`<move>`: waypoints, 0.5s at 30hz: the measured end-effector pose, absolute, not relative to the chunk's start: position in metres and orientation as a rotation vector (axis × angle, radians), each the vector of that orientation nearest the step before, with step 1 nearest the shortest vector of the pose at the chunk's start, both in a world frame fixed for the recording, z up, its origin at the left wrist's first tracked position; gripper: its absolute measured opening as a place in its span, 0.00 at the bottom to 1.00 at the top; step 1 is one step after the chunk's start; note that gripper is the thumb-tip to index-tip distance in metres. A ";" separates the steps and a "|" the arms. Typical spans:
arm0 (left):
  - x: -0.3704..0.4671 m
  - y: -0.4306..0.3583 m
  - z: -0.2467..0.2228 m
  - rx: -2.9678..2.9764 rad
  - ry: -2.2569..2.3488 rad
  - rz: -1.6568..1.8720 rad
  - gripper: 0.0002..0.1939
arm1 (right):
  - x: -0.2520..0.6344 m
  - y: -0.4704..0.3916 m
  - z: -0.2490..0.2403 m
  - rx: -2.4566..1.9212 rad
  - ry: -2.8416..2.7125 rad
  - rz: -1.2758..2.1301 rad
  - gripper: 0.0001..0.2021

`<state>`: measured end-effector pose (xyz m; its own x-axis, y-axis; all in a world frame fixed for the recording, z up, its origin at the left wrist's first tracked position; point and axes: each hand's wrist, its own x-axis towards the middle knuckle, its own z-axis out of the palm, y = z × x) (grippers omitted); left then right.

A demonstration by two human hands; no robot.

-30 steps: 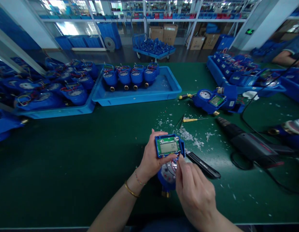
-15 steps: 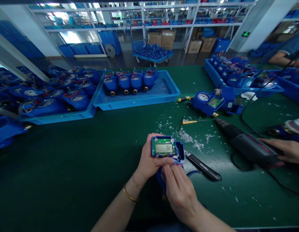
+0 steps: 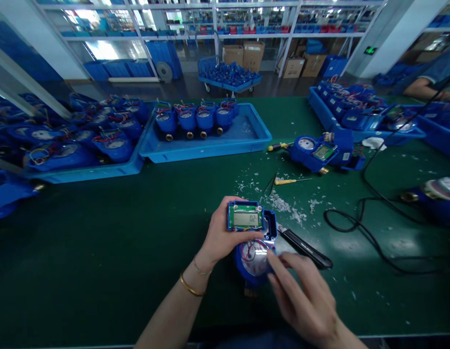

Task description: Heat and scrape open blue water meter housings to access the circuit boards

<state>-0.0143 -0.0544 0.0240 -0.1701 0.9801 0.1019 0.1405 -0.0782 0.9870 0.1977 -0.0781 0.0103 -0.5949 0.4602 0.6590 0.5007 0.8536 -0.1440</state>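
My left hand [image 3: 221,235] is wrapped round the display module [image 3: 245,217], a blue housing with a green circuit board and a small lit screen. Just below it lies the round blue meter [image 3: 252,261], with thin red and black wires across its face and a brass fitting at its lower end. An open blue compartment [image 3: 270,225] shows right of the module. My right hand [image 3: 301,291] is at the meter's right edge, fingers apart and slightly blurred, with nothing visible in them. A black utility knife [image 3: 304,247] lies to the right of the meter.
Blue trays [image 3: 210,151] of meters stand at the back left and right. A yellow screwdriver [image 3: 286,182], tweezers and white scraps lie beyond my hands. Another opened meter [image 3: 306,150] sits farther back. A black cable [image 3: 355,223] loops at the right, near a further meter [image 3: 441,194].
My right hand has moved right and down off the wires, uncovering the meter face, and its fingers have spread. The heat gun and another person's hand at the right have gone from view.
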 end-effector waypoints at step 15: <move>-0.012 -0.053 0.019 1.365 1.398 1.384 0.34 | 0.279 -0.097 -0.072 -0.932 -2.744 -0.214 0.24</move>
